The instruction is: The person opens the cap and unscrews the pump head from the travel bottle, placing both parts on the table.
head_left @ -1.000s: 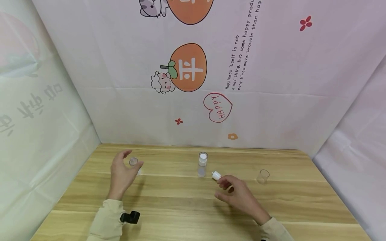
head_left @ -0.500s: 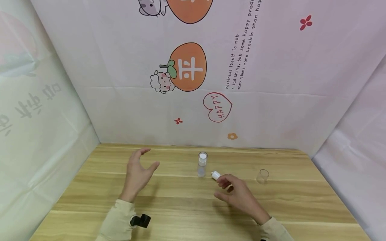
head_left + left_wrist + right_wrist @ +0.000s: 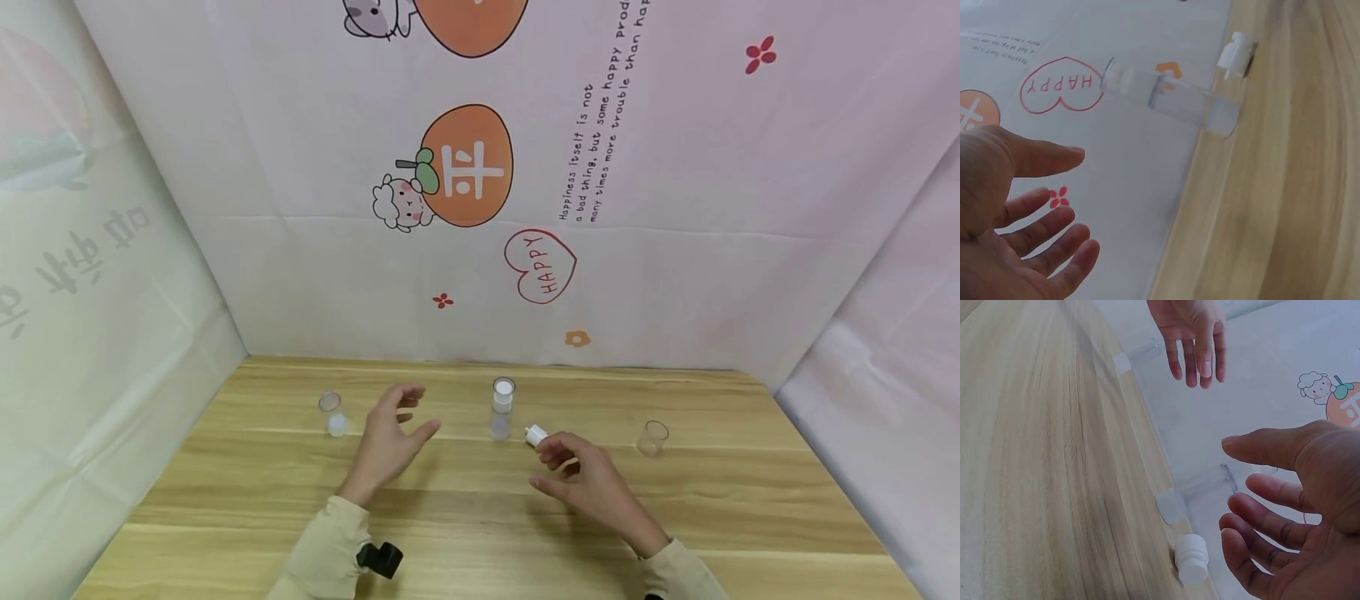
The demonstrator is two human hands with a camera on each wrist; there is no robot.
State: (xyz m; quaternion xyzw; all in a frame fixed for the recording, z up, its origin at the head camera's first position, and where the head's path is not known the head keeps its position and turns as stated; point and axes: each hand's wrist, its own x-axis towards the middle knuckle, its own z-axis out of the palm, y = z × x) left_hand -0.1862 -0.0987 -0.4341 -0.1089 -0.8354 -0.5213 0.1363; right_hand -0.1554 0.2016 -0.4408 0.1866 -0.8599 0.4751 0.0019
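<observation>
Head view: the right hand (image 3: pixel 596 487) holds nothing, fingers loosely bent, a small white fitting (image 3: pixel 535 435) just off their tips. Likewise unloaded, the left hand (image 3: pixel 388 442) has a clear bottle (image 3: pixel 501 423) farther right, past its fingertips.

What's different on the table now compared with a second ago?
The left hand has moved to the right, away from the clear container with the white base that its fingers were around, toward the tall bottle; it holds nothing now. The right hand, tall bottle, small white piece and clear cup stayed put.
</observation>
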